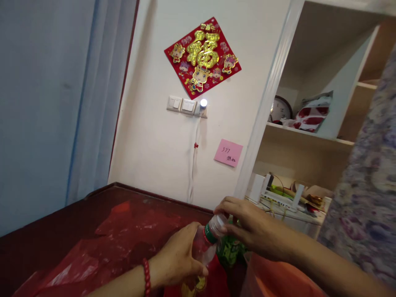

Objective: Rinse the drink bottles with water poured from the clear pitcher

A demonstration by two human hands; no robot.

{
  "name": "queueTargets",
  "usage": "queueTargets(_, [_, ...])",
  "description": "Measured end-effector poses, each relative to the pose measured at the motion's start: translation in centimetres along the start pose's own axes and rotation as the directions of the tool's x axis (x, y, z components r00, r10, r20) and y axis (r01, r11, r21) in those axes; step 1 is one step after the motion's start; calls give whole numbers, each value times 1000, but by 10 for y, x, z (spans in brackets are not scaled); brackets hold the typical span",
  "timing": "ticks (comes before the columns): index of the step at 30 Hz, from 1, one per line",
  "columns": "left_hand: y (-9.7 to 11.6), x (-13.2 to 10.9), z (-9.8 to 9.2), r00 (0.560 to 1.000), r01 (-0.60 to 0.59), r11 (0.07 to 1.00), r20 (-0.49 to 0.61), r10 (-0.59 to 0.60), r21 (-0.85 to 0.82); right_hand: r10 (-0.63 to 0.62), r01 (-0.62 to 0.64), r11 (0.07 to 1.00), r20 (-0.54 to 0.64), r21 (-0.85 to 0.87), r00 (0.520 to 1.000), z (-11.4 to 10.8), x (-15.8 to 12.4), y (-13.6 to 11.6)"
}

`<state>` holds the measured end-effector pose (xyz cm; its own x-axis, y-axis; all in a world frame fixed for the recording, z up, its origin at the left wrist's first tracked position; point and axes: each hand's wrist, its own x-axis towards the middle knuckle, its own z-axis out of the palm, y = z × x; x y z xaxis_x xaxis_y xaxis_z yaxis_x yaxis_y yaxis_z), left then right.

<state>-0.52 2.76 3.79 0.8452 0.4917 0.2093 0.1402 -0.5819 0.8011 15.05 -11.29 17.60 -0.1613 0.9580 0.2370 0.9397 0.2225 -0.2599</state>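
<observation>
My left hand (177,258), with a red bead bracelet on the wrist, is wrapped round a clear plastic bottle (204,247). The bottle leans to the right and has a green band at its neck. At its top end, the thumb and fingers of my right hand (239,218) close around the mouth. Whether a cap sits there I cannot make out. Just behind the bottle is a green printed package (229,247), partly hidden. Below my left hand lies a red item with gold print (213,282).
A crumpled red plastic bag (123,243) spreads over the dark red tabletop (34,231). An orange-red bag (278,276) lies under my right forearm. At right, a white router (280,200) stands beside a floral curtain (365,198). A white wall rises behind the table.
</observation>
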Motion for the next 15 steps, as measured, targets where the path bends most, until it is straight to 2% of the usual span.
queueTargets(4, [8,-2,-6,999,19,999,-51,-18,30,35,-36,998,-9,-60,999,1,-2,-4])
queueTargets(10, [14,-4,-13,1000,-14,1000,-17,14,-19,3,-5,995,-13,-104,1000,3,-3,-11])
queueTargets(15, [21,2,-20,998,-41,999,-49,39,-25,73,-84,988,-87,-126,994,3,6,-17])
